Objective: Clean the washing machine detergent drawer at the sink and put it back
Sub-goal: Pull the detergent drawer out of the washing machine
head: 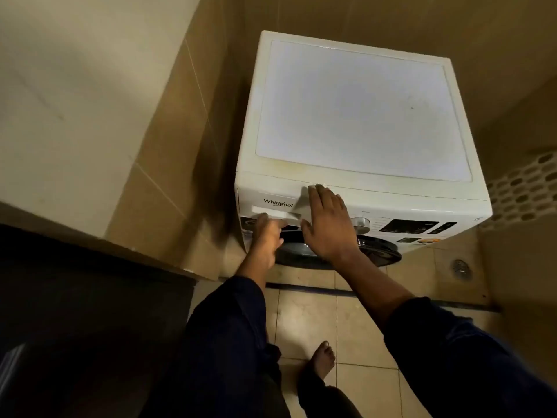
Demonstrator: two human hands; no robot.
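A white front-loading washing machine (358,116) stands in a tiled corner. Its detergent drawer (272,206) sits flush in the upper left of the front panel, under the brand name. My left hand (266,236) reaches up from below, its fingers hooked under the drawer's handle recess. My right hand (327,224) lies flat with straight fingers against the front panel just right of the drawer, fingertips at the top edge. The fingertips of my left hand are hidden under the handle.
A control knob (361,223) and dark display (408,227) are on the panel's right; the dark round door (376,248) is below. A beige tiled wall (168,146) closes the left. A floor drain (460,267) lies at right. My bare foot (324,359) stands on the tiles.
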